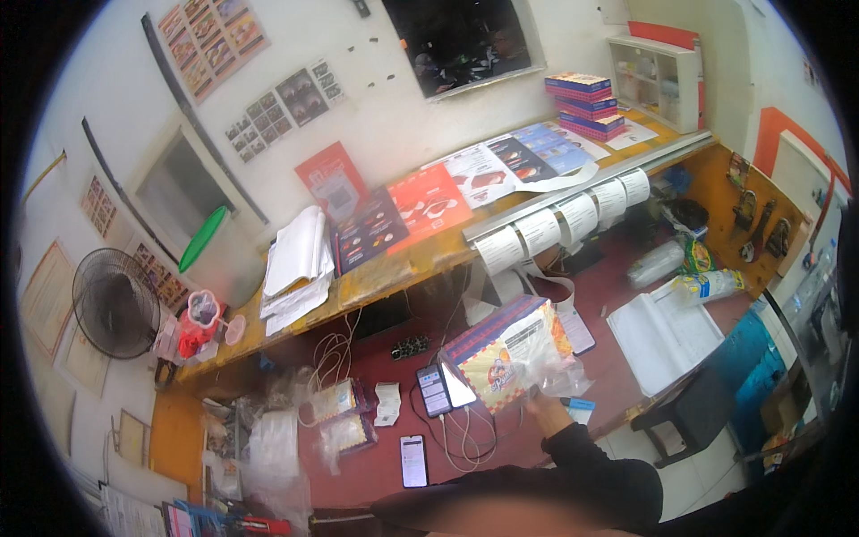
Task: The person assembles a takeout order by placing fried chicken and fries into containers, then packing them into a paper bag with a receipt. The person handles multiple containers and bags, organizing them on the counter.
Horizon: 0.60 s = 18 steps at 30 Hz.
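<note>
My right hand, below a black sleeve, is at the near edge of a printed cardboard box on the dark red desk. Its fingers are partly hidden beside the box and a clear plastic bag, so I cannot tell whether they grip anything. On the box's top lies a paper slip bearing print. Two phones lie against the box's left side, with white cables near them. Another lit phone rests closer to me. My left hand is out of view.
Receipts hang in a row from a metal rail on the raised shelf. An open notebook lies at the right. Plastic bags crowd the left. A black chair stands at the right edge.
</note>
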Motion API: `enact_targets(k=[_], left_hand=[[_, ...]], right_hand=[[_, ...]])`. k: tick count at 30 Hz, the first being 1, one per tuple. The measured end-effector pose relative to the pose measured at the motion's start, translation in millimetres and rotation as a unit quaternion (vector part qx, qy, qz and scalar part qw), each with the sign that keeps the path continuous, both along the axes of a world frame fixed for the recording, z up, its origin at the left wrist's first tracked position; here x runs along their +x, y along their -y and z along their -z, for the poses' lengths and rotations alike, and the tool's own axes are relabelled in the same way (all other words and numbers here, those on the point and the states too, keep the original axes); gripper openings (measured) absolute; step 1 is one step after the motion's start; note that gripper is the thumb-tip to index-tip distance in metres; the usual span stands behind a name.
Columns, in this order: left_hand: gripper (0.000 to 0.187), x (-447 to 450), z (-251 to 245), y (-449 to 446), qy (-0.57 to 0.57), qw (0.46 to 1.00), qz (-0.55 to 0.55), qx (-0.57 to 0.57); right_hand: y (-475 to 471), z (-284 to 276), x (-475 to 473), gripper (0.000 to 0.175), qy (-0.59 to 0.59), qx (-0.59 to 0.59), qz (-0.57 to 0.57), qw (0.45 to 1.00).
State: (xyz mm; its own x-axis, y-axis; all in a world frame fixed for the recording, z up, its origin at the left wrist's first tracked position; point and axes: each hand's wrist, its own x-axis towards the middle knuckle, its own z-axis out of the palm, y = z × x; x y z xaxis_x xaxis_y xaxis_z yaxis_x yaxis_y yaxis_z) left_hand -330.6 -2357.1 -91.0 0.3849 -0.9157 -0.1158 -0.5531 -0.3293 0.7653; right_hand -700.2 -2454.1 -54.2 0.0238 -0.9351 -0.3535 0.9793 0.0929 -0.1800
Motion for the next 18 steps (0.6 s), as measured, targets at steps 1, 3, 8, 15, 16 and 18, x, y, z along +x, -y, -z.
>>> enact_targets(k=[1,3,8,15,16,18], left_hand=[[0.037,2,1,-3,0.0,1.0,-0.001,0.0],[0.038,6,5,-9,-0.001,1.0,-0.007,0.002],[0.039,27,25,-22,-0.003,1.0,-0.03,0.01],[0.04,60,113,-83,-0.016,0.989,-0.11,0.103],[0.041,64,130,-102,-0.017,0.984,-0.124,0.127],[0.041,69,167,-149,-0.026,0.97,-0.154,0.187]], right_hand=[[3,0,2,0.027,0.0,0.0,-0.001,1.0],[8,-3,8,0.027,-0.003,0.003,-0.004,1.0],[7,-17,23,0.034,-0.025,0.043,-0.011,0.999],[-2,-26,68,0.037,-0.125,-0.125,-0.145,0.974],[-5,-27,80,0.04,-0.076,-0.123,-0.166,0.976],[-14,-30,115,0.047,-0.06,-0.126,-0.217,0.966]])
